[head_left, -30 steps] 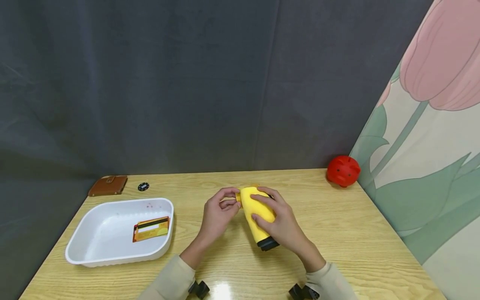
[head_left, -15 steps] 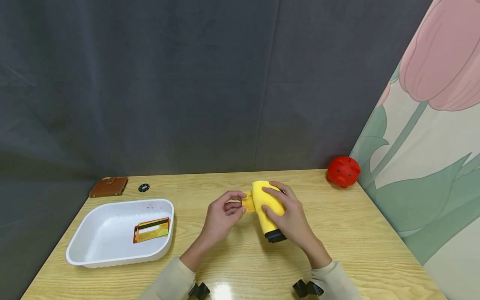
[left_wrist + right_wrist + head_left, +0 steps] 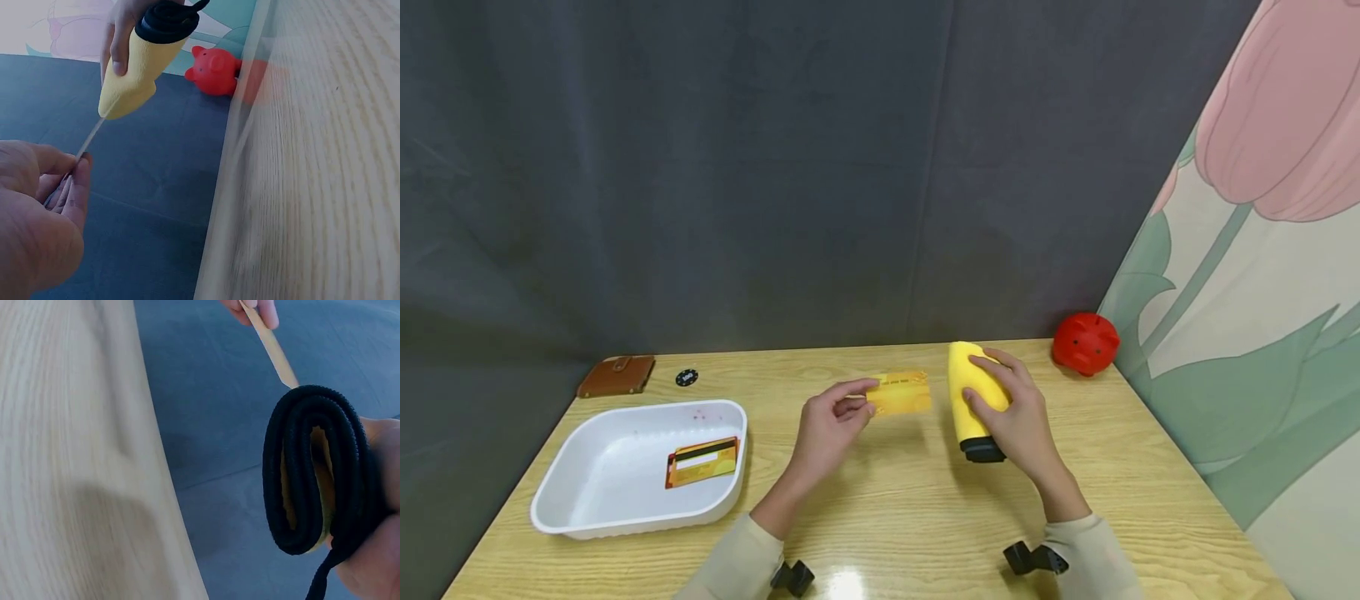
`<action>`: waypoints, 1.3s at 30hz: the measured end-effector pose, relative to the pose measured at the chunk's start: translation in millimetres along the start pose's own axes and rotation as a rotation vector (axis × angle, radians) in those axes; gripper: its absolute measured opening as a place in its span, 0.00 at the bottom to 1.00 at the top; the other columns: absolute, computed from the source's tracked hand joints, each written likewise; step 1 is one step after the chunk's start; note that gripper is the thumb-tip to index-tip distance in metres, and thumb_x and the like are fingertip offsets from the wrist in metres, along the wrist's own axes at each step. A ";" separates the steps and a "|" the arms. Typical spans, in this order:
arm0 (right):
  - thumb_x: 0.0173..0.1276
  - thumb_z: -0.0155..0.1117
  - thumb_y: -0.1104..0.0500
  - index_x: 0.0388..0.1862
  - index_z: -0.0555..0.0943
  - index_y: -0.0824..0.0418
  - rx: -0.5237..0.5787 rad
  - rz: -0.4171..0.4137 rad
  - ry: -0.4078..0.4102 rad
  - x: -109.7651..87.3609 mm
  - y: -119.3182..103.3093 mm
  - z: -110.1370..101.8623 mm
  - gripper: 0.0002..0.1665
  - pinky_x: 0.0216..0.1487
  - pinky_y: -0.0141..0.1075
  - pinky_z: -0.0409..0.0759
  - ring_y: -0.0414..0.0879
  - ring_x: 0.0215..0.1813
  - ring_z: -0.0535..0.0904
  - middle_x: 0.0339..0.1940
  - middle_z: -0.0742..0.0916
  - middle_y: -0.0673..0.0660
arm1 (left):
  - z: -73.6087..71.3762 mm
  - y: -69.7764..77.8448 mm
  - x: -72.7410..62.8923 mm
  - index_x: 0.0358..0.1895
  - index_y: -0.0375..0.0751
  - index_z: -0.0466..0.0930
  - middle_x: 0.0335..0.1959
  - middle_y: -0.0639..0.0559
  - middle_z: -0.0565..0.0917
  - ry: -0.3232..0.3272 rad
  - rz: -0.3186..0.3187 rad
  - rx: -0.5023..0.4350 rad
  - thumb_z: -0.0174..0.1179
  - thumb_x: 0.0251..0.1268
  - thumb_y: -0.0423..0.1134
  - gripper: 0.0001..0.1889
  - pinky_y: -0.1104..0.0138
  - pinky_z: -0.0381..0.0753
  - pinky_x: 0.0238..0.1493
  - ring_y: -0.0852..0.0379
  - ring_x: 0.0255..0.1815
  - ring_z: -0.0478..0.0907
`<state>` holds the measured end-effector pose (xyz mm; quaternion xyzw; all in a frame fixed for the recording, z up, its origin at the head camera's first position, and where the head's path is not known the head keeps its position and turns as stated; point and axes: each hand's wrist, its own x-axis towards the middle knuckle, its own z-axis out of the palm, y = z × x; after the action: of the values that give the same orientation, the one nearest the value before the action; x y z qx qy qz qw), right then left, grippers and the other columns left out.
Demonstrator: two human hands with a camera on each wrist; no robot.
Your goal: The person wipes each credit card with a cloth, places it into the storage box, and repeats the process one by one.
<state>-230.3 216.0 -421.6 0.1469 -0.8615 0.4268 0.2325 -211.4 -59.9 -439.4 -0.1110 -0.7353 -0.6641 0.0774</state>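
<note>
My left hand (image 3: 829, 421) pinches a gold card (image 3: 901, 393) by its left edge and holds it above the wooden table (image 3: 880, 500). In the left wrist view the card (image 3: 89, 139) shows edge-on between my fingertips (image 3: 75, 187). My right hand (image 3: 1017, 417) grips a yellow pouch (image 3: 967, 393) with a black zipped end (image 3: 982, 450), a little to the right of the card. The right wrist view looks into the pouch's black rim (image 3: 315, 469), with the card (image 3: 272, 347) beyond it. Card and pouch are apart.
A white tray (image 3: 572, 492) at the left holds another gold card (image 3: 702, 461). A brown wallet (image 3: 617, 374) and a black chip (image 3: 686, 377) lie at the back left. A red piggy bank (image 3: 1085, 342) stands at the back right by a flowered wall panel.
The card has come fully out of the pouch. My right hand has carried the pouch to the right and farther back, while my left hand stays near the middle with the card.
</note>
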 end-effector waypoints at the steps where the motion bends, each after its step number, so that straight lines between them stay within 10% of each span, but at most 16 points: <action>1: 0.63 0.76 0.63 0.63 0.84 0.56 0.000 0.004 0.000 0.4 0.2 -1.4 0.28 0.53 0.20 0.68 0.56 0.64 0.77 0.70 0.79 0.59 | -0.7 0.0 0.3 0.55 0.49 0.88 0.55 0.49 0.87 0.001 -0.002 -0.009 0.67 0.69 0.31 0.15 0.70 0.88 0.50 0.56 0.50 0.87; 15: 0.64 0.76 0.63 0.64 0.83 0.56 0.006 0.021 -0.012 1.2 -2.3 -6.6 0.28 0.52 0.20 0.68 0.53 0.65 0.75 0.71 0.78 0.58 | -4.9 0.5 4.2 0.59 0.39 0.86 0.54 0.39 0.85 0.010 -0.024 -0.058 0.64 0.66 0.24 0.19 0.73 0.87 0.50 0.51 0.53 0.87; 39: 0.64 0.75 0.64 0.64 0.84 0.56 0.025 -0.002 -0.017 0.9 0.1 -7.2 0.28 0.53 0.20 0.68 0.54 0.66 0.75 0.71 0.78 0.60 | -11.7 5.1 7.3 0.43 0.39 0.92 0.28 0.52 0.86 0.220 0.035 -0.073 0.70 0.67 0.36 0.06 0.74 0.80 0.27 0.63 0.23 0.78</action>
<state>-229.1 221.9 -417.4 0.1542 -0.8579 0.4359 0.2240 -217.5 -70.6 -431.3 -0.0530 -0.6957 -0.6971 0.1651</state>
